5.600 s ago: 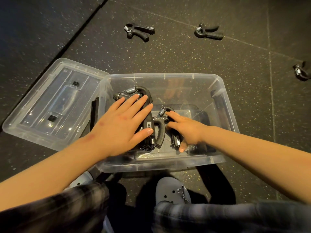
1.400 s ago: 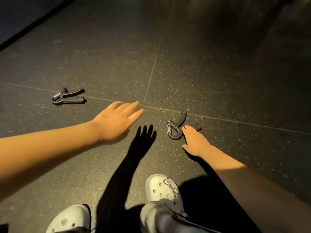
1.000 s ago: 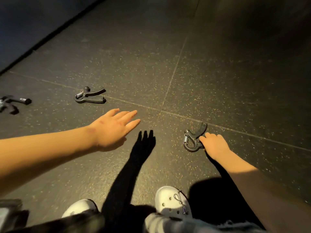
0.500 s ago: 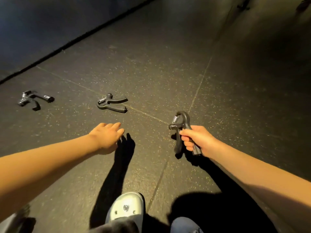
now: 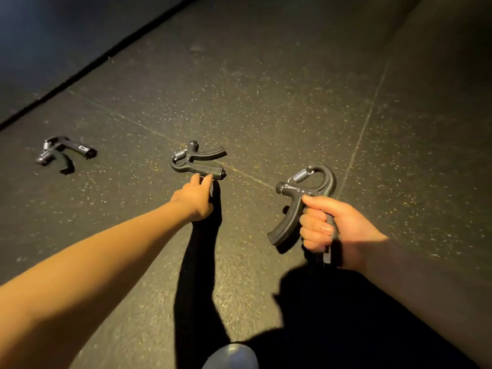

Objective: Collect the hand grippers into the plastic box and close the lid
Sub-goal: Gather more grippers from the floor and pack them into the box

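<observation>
My right hand [image 5: 330, 225] grips one handle of a black hand gripper [image 5: 300, 201] and holds it upright above the floor, spring at the top. My left hand [image 5: 195, 198] is stretched out, fingers apart, fingertips at the near handle of a second black hand gripper [image 5: 197, 162] lying on the floor. A third hand gripper [image 5: 62, 153] lies further left on the floor. The plastic box and its lid are out of view.
The floor is dark speckled rubber tile with thin seams [image 5: 364, 126]. A dark strip [image 5: 87, 67] runs diagonally across the upper left. A light grey shoe toe [image 5: 230, 356] shows at the bottom edge, with my arms' shadows across the floor.
My right hand has lifted the hand gripper higher and nearer. My left hand has reached forward until its fingertips meet the middle hand gripper. The view has shifted left.
</observation>
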